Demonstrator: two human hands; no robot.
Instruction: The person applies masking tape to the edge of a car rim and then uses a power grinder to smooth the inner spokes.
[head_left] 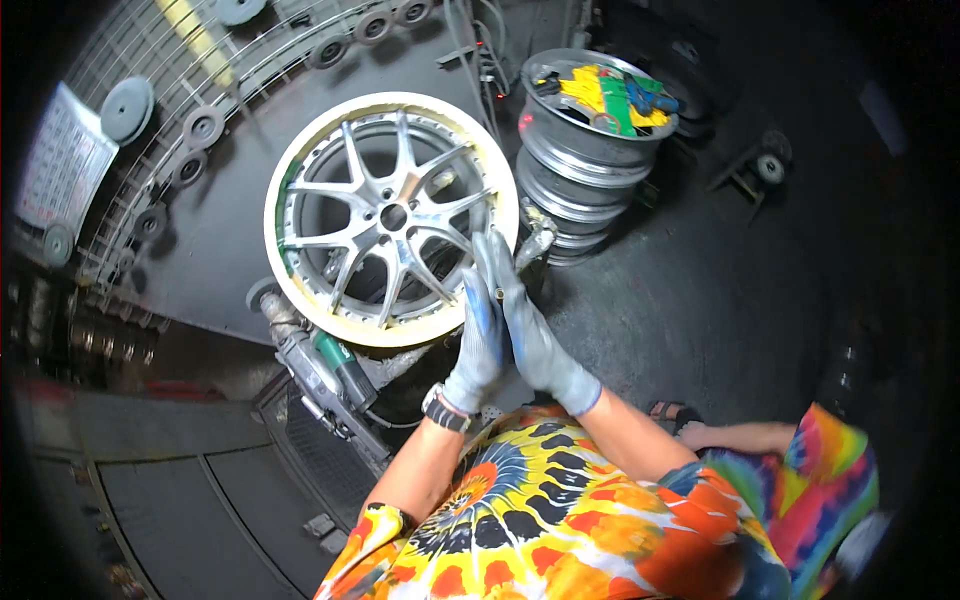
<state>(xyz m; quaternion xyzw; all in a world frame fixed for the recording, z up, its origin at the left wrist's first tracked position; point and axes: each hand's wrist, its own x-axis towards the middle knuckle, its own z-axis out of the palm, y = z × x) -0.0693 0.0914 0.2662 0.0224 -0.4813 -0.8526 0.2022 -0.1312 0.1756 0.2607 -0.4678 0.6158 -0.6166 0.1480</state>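
Observation:
Both my hands wear pale grey-blue knitted gloves and meet palm to palm, fingers stretched out, at the near right edge of a wheel rim. My left hand [480, 335] has a dark-strapped watch [446, 408] at its wrist. Against it lies my right hand [537, 345], its fingertips overlapping the rim. A tiny brassy spot shows by the right fingers; I cannot make out what it is. The silver multi-spoke wheel [372, 235] has pale yellow tape around its outer lip and a green patch on its left inner edge.
Left of my hands stands a grey and green power tool [325, 365] with a round disc. Stacked wheels [585, 160] at the right carry yellow and green cloths [605, 92]. A wire rack [172, 120] holds several abrasive discs. Another person's colourful sleeve [825, 450] appears lower right.

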